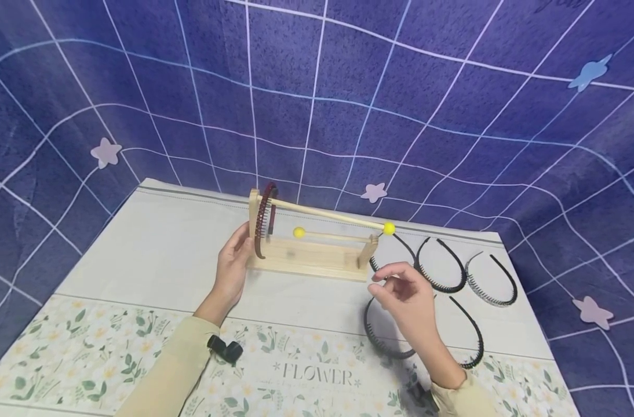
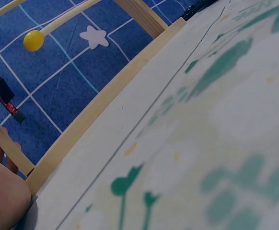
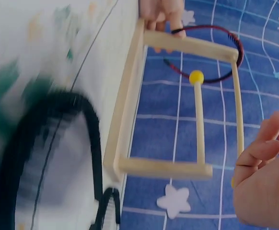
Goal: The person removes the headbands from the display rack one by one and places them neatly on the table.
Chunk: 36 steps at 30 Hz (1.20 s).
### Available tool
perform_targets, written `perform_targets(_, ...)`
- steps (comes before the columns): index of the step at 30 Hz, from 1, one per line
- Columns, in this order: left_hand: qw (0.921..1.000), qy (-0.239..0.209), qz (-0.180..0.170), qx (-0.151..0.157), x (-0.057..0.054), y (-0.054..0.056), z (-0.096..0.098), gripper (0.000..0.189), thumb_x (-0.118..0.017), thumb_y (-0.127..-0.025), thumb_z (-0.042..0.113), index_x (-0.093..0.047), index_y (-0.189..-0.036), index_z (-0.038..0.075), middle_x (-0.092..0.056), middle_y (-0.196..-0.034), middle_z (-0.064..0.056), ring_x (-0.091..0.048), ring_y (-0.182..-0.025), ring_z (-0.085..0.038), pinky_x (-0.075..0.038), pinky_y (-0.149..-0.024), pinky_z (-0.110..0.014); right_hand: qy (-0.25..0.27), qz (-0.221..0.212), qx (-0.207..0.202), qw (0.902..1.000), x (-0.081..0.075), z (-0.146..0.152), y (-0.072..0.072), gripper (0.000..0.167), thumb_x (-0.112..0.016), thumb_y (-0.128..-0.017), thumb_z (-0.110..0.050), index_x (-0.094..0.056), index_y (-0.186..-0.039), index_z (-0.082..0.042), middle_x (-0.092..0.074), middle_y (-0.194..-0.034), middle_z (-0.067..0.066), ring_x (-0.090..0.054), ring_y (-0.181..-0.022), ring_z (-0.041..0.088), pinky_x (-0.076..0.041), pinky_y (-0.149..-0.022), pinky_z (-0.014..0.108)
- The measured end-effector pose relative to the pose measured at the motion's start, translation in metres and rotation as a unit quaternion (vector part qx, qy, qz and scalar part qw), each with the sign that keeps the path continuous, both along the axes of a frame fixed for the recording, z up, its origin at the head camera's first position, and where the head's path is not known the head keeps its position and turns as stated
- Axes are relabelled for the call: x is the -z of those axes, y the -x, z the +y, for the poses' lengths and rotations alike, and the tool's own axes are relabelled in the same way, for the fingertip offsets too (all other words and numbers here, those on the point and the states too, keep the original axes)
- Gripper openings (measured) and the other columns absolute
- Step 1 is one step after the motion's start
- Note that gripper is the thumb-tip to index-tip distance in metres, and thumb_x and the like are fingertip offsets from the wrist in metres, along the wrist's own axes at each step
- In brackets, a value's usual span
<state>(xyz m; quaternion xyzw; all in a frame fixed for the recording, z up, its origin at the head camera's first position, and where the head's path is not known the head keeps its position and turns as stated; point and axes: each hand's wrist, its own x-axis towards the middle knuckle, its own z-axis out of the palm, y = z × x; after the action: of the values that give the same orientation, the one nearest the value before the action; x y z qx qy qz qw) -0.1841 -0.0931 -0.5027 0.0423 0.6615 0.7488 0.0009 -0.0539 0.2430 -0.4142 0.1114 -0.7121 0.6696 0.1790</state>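
Note:
A wooden headband rack [image 1: 309, 258] stands on the table, with two yellow-tipped rods at different heights. My left hand [image 1: 232, 263] grips its left upright, fingers showing behind the post in the left wrist view. A dark red toothed headband [image 1: 262, 226] hangs from the upper rod [image 1: 327, 214], close to that upright. My right hand [image 1: 408, 301] hovers off the rack's right end, fingers loosely bent and holding nothing. The lower rod [image 1: 332, 236] bears no headband. Around and partly behind the right hand lie black headbands, including one black headband [image 1: 444, 288].
A grey patterned headband [image 1: 486, 298] lies at the far right of the table. Nearer the front are more dark headbands [image 1: 476, 339]. The white tablecloth [image 1: 155, 243] has a floral band along the front. Behind rises a blue gridded curtain [image 1: 296, 104] with star shapes.

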Motion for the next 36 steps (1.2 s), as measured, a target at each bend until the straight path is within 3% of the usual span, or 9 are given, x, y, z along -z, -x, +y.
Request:
perform_targets(10, 1.0, -0.003, 0.001, -0.002, 0.001, 0.0, -0.002, 0.057, -0.045, -0.121, 0.026, -0.034, -0.173, 0.009, -0.036, -0.178, -0.007, -0.032, -0.166, -0.025, -0.033, -0.135, -0.029, 0.034, -0.059, -0.035, 0.9971, -0.002, -0.04, 0.01, 0.018, -0.078, -0.095, 0.008, -0.068, -0.11, 0.011, -0.073, -0.094, -0.002, -0.054, -0.06, 0.004, -0.043, -0.048, 0.016)
perform_targets(16, 1.0, -0.001, -0.007, 0.001, 0.002, 0.0, -0.001, 0.056, -0.044, -0.121, 0.026, -0.034, -0.173, 0.009, -0.036, -0.178, -0.006, -0.032, -0.165, -0.023, -0.032, -0.135, -0.031, 0.033, -0.1, -0.074, 0.9917, -0.009, -0.059, 0.017, 0.023, -0.078, -0.097, 0.001, -0.071, -0.119, 0.005, -0.074, -0.102, 0.002, -0.054, -0.06, 0.005, -0.045, -0.052, 0.018)
perform_targets(22, 1.0, -0.002, -0.009, 0.002, 0.001, 0.0, -0.001, 0.056, -0.045, -0.121, 0.026, -0.034, -0.173, 0.009, -0.035, -0.178, -0.006, -0.031, -0.166, -0.023, -0.031, -0.136, -0.032, 0.035, -0.112, -0.094, 0.9886, -0.015, -0.075, 0.024, 0.027, -0.078, -0.098, 0.0, -0.071, -0.124, 0.006, -0.075, -0.107, 0.004, -0.053, -0.059, 0.004, -0.051, -0.055, 0.017)
perform_targets(29, 1.0, 0.004, -0.007, 0.002, 0.002, 0.001, -0.002, 0.056, -0.045, -0.121, 0.026, -0.034, -0.173, 0.009, -0.034, -0.179, -0.005, -0.028, -0.167, -0.022, -0.03, -0.137, -0.032, 0.055, -0.145, -0.106, 0.9821, -0.019, -0.09, 0.033, 0.03, -0.077, -0.1, -0.002, -0.07, -0.128, 0.006, -0.074, -0.11, 0.005, -0.055, -0.058, 0.005, -0.045, -0.05, 0.016)
perform_targets(36, 1.0, 0.001, -0.006, -0.001, 0.002, 0.001, -0.001, 0.055, -0.045, -0.121, 0.024, -0.035, -0.173, 0.009, -0.036, -0.178, -0.005, -0.03, -0.166, -0.023, -0.03, -0.137, -0.032, 0.056, -0.13, -0.109, 0.984, -0.022, -0.103, 0.043, 0.028, -0.076, -0.101, -0.001, -0.07, -0.128, 0.005, -0.073, -0.113, 0.008, -0.054, -0.058, 0.006, -0.046, -0.051, 0.018)
